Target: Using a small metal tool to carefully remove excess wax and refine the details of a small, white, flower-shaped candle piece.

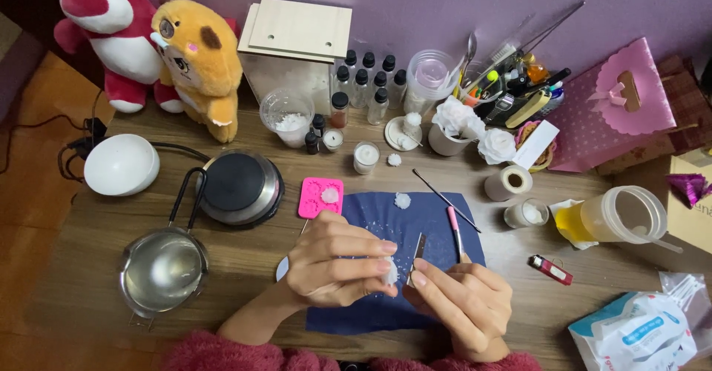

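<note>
Glossy steel saucepan (163, 271), matt navy cloth mat (415, 219) on wood-grain table (89, 222); pink mould (321, 197) prob. silicone.

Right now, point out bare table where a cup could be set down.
Bare wood lies between the round white dome lamp and the steel saucepan, and between the dark blue mat and the red lighter. The back row by the small black-capped bottles is crowded.

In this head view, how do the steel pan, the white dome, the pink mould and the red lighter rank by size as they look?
Largest to smallest:
1. Steel pan
2. White dome, though it sits farther back, so this gap is unsure
3. Pink mould
4. Red lighter
</note>
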